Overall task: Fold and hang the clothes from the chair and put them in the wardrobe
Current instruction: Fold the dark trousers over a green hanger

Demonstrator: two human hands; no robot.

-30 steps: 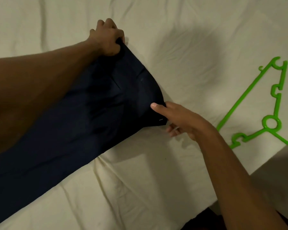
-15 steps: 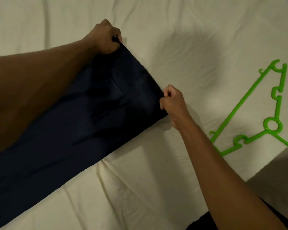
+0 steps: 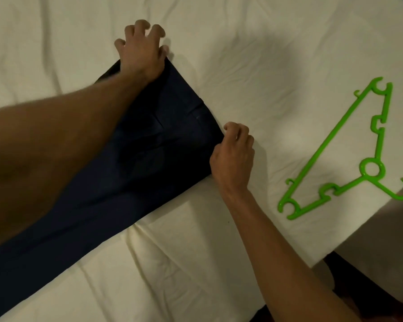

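navy trousers [image 3: 149, 159] are laid flat across a cream bedsheet [image 3: 265, 54], running diagonally from the bottom left corner up toward the middle, with the wide waist end pointing up and right. a seam or pocket line shows faintly near the waistband, the fabric is too dark to make out much else.

left hand [image 3: 141, 52] sits at the far corner of the waist end, palm down on the cloth. its fingers [image 3: 135, 27] are spread apart and bent like claws, tips reaching past the edge of the trousers toward the sheet. can't tell if the tips actually touch the sheet. the forearm lies over the top of the trousers.

right hand [image 3: 234, 156] is at the near corner of the waist end, right against the edge. its fingers [image 3: 236, 127] are curled in close together and the thumb side meets the cloth, looks like a pinch on the corner but the exact contact is hidden.

a bright green hanger [image 3: 323, 149] lies flat on the sheet off to the right, well apart from the trousers, its hook hanging near the bed edge.
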